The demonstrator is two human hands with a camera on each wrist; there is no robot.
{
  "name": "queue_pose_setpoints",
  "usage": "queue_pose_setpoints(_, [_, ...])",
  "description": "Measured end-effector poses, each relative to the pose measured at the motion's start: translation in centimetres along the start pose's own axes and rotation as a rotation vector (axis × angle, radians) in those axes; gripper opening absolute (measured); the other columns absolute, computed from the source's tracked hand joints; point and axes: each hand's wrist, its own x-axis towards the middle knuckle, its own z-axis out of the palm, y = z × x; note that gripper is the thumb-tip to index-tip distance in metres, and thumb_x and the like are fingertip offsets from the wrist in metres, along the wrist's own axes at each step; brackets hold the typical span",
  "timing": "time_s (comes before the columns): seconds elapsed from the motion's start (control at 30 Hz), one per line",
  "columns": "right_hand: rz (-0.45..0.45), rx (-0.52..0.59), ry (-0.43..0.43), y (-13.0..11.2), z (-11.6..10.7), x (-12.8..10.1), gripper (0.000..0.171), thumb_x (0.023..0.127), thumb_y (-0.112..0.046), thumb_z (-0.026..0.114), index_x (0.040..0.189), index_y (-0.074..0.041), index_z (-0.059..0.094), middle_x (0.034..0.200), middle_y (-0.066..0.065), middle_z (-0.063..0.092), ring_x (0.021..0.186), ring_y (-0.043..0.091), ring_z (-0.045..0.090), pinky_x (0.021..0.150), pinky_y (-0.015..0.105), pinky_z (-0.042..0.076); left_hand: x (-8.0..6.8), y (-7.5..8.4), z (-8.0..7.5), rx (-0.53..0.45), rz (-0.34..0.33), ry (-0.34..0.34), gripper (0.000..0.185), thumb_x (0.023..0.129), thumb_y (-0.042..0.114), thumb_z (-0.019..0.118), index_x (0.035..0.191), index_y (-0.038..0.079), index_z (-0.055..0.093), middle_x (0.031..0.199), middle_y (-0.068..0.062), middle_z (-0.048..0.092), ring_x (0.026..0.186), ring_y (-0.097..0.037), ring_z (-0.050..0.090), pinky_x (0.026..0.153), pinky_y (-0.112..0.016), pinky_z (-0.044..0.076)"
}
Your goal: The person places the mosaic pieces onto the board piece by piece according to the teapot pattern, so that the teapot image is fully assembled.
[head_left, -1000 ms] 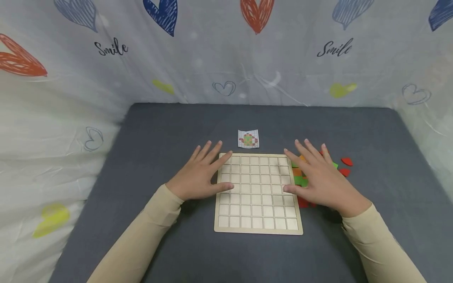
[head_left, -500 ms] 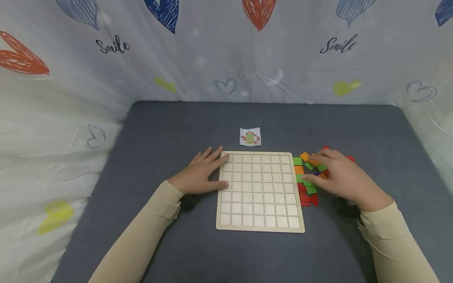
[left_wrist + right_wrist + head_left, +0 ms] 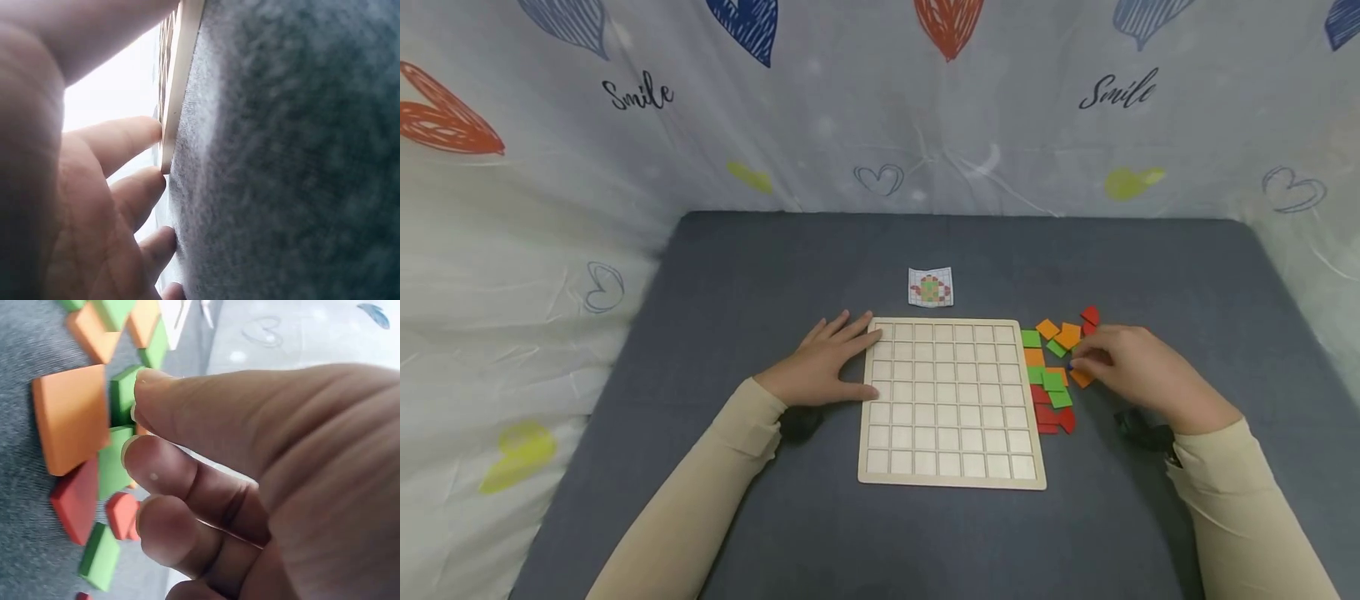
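A pale wooden grid board [image 3: 951, 482] lies on the dark table. My left hand [image 3: 820, 362] rests at its left edge, thumb and fingers spread, with the fingertips [image 3: 153, 131] touching the frame in the left wrist view. At the right of the board, my right hand [image 3: 1146, 375] is over the pile of coloured tiles, thumb and index finger together on a small blue tile [image 3: 1071, 365], mostly hidden by the fingers. Around it lie orange tiles [image 3: 72, 419], green tiles [image 3: 1055, 381] and red tiles [image 3: 1066, 419].
A small picture card [image 3: 930, 287] with a coloured pattern on a grid lies behind the board. Red tiles [image 3: 1090, 315] sit at the far side of the pile. A light curtain [image 3: 880, 108] printed with hearts hangs behind the dark table [image 3: 775, 258].
My right hand has left the board's right edge and moved right to the tiles, its thumb and index finger coming together. My left hand has shifted slightly left at the board's edge.
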Motion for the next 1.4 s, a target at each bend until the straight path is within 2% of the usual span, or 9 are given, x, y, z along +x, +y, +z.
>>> queue_pose_setpoints(0.17, [0.028, 0.018, -0.046, 0.5, 0.5, 0.4, 0.011, 0.091, -0.015, 0.07, 0.1, -0.008, 0.073, 0.078, -0.005, 0.065, 0.065, 0.009, 0.055, 0.059, 0.031, 0.049, 0.0, 0.0, 0.0, -0.011, -0.007, -0.001, 0.091, 0.084, 0.068, 0.061, 0.157, 0.03, 0.021, 0.164, 0.007, 0.002, 0.151, -0.025, -0.005, 0.12, -0.049, -0.006])
queue_pose_setpoints(0.33, [0.077, 0.063, -0.097, 0.6, 0.9, 0.4, 0.015, 0.092, -0.014, 0.067, 0.103, -0.003, 0.067, 0.069, -0.002, 0.057, 0.056, 0.014, 0.048, 0.052, 0.03, 0.04, 0.0, -0.1, 0.0, -0.022, -0.003, -0.005, 0.091, 0.084, 0.068, 0.061, 0.157, 0.03, 0.021, 0.164, 0.009, 0.002, 0.151, -0.024, -0.006, 0.12, -0.048, -0.007])
queue_pose_setpoints(0.5, [0.089, 0.08, -0.11, 0.6, 1.1, 0.6, 0.017, 0.091, -0.013, 0.068, 0.103, -0.002, 0.065, 0.067, 0.0, 0.054, 0.055, 0.015, 0.046, 0.05, 0.03, 0.038, 0.0, -0.4, 0.1, -0.023, 0.005, 0.0, 0.091, 0.085, 0.069, 0.06, 0.157, 0.03, 0.021, 0.164, 0.009, 0.001, 0.151, -0.024, -0.006, 0.12, -0.049, -0.008])
queue_pose_setpoints(0.67, [0.073, 0.048, -0.1, 0.7, 1.2, 0.8, 0.012, 0.09, -0.013, 0.07, 0.096, -0.003, 0.068, 0.07, -0.001, 0.057, 0.058, 0.014, 0.048, 0.052, 0.03, 0.041, 0.0, -0.5, 0.2, -0.022, 0.002, 0.006, 0.091, 0.084, 0.069, 0.059, 0.157, 0.03, 0.021, 0.164, 0.009, 0.001, 0.151, -0.024, -0.007, 0.12, -0.049, -0.008])
queue_pose_setpoints(0.93, [0.061, 0.029, -0.065, 0.8, 1.4, 1.0, 0.011, 0.089, -0.017, 0.07, 0.082, -0.009, 0.065, 0.062, -0.002, 0.052, 0.055, 0.014, 0.046, 0.053, 0.029, 0.038, -0.1, -0.6, 0.4, -0.062, 0.002, 0.029, 0.091, 0.084, 0.065, 0.064, 0.157, 0.028, 0.024, 0.164, 0.006, 0.005, 0.151, -0.026, -0.006, 0.119, -0.05, -0.009])
queue_pose_setpoints(1.2, [0.066, 0.008, -0.018, 0.4, 1.5, 1.0, 0.011, 0.088, -0.017, 0.069, 0.087, -0.006, 0.07, 0.065, -0.002, 0.055, 0.056, 0.013, 0.047, 0.054, 0.029, 0.04, 0.3, -0.8, 0.7, -0.054, 0.011, 0.035, 0.09, 0.084, 0.067, 0.062, 0.156, 0.03, 0.024, 0.164, 0.008, 0.004, 0.151, -0.025, -0.007, 0.119, -0.049, -0.01])
queue_pose_setpoints(1.4, [0.055, -0.018, 0.019, -0.8, 0.7, 1.8, 0.011, 0.088, -0.02, 0.069, 0.086, -0.01, 0.072, 0.071, -0.003, 0.062, 0.055, 0.011, 0.05, 0.052, 0.029, 0.042, 0.2, -1.0, 0.9, -0.048, 0.021, 0.032, 0.09, 0.085, 0.067, 0.06, 0.157, 0.03, 0.022, 0.164, 0.007, 0.002, 0.151, -0.026, -0.009, 0.119, -0.05, -0.011])
